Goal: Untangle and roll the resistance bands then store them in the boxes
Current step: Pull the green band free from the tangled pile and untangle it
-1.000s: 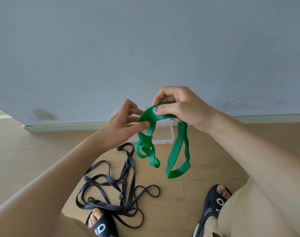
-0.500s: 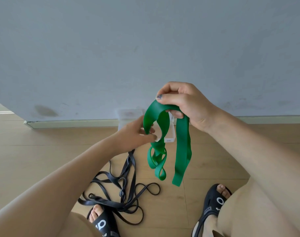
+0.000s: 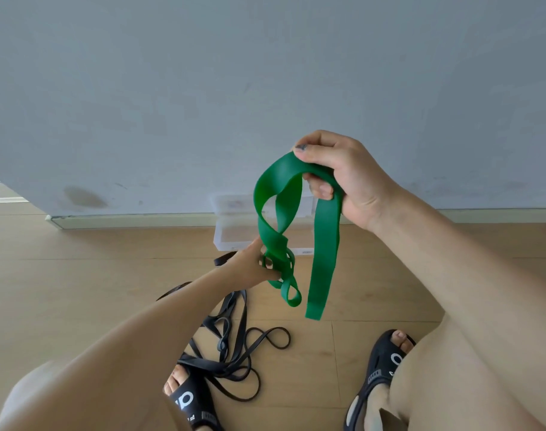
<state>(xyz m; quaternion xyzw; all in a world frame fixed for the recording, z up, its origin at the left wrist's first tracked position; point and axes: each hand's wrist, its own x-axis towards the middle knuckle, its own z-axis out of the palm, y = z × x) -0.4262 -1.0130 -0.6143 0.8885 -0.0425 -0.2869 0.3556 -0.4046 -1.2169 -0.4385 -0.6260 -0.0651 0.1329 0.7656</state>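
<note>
Right hand (image 3: 343, 178) raised in front of the wall, fingers (image 3: 321, 189) curled round the top bend of the green band (image 3: 324, 244). Holding it high lets the band hang free, so gravity separates the strands: one flat length drops straight down on the right, a twisted loop falls to the left.

Left hand (image 3: 253, 265) lower, at the knot in the twisted part. Its fingers pinch or pick at the snarl; the exact finger hold is hidden behind the band, but contact is plain. Judged purpose: work the tangle loose while the upper hand keeps tension.

Black bands (image 3: 231, 346) lie in a tangled heap on the wood floor (image 3: 79, 275), near the person's feet, just beside the left sandal (image 3: 191, 402). Untouched so far.

Clear plastic box (image 3: 234, 225) sits on the floor against the wall, beyond the hanging band; looks empty, though partly hidden. Rolling and storing not yet begun.
</note>
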